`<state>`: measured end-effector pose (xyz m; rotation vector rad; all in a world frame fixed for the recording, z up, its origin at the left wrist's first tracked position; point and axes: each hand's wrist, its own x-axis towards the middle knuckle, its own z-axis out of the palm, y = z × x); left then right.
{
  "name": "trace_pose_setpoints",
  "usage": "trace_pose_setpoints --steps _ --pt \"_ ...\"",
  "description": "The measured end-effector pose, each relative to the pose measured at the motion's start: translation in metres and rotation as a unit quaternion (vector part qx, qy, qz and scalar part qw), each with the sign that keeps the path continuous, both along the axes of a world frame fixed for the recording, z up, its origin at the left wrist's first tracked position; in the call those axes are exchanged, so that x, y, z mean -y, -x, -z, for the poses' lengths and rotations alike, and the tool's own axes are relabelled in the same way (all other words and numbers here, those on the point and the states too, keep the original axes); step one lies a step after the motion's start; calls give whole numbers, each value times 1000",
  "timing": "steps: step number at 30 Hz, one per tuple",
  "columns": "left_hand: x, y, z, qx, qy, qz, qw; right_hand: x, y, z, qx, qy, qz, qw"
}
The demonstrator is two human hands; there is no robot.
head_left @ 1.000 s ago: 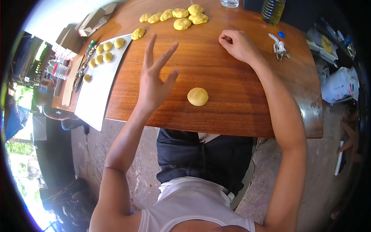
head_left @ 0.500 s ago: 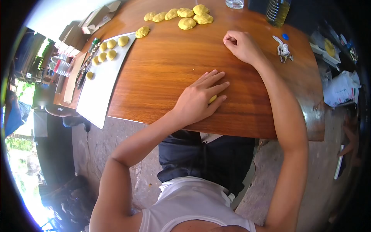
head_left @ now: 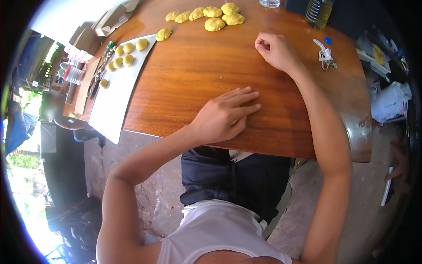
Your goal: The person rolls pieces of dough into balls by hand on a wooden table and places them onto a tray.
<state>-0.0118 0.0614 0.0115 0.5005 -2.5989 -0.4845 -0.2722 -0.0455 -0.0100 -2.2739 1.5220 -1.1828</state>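
The left hand (head_left: pixel 224 115) lies flat, palm down, fingers stretched out and close together, on the glossy reddish-brown wooden counter (head_left: pixel 189 75) near its front edge. It presses on a soft yellow dough piece (head_left: pixel 235 122), of which only a thin sliver shows between the fingers; the hand covers it rather than grips it. The right hand (head_left: pixel 273 49) rests farther back on the counter, curled into a loose fist with the knuckles down; whether it encloses anything cannot be told.

At the far edge of the counter sits a cluster of lumpy, rough-surfaced yellow dough chunks (head_left: pixel 213 16), irregular in shape, touching one another. One more such chunk (head_left: pixel 163 34) lies at the corner of a flat white rectangular tray (head_left: pixel 116 99), which overhangs the counter's left side. On the tray are several smooth rounded yellow dough balls (head_left: pixel 124 54), grouped near its far end, with one small ball (head_left: pixel 103 83) set apart closer in.

Beyond the right hand lie a bunch of pale metal keys (head_left: pixel 325 56) and a small blue bottle cap (head_left: pixel 327 40). A clear plastic bottle holding yellowish liquid (head_left: pixel 317 12) stands at the back, near a clear glass (head_left: pixel 269 3).
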Motion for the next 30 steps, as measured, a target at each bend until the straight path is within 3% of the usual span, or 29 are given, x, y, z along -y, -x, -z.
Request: trace_pose_setpoints --steps 5,12,18,21,28,30 --pt "7 66 9 -23 51 27 998 -2 -3 -2 -12 -11 25 1000" --pt "-16 13 2 21 1 88 996 -5 1 -5 11 -40 -1 999" --pt "13 47 4 0 10 0 1000 2 -2 -1 -5 -7 10 1000" --pt "5 68 13 -10 23 18 1000 -3 -2 -3 -14 -16 29 999" --pt "-16 1 -1 29 -21 63 997 -7 2 0 7 -40 8 999" --pt "-1 10 -2 20 23 11 999 2 0 3 17 -1 -8 1000"
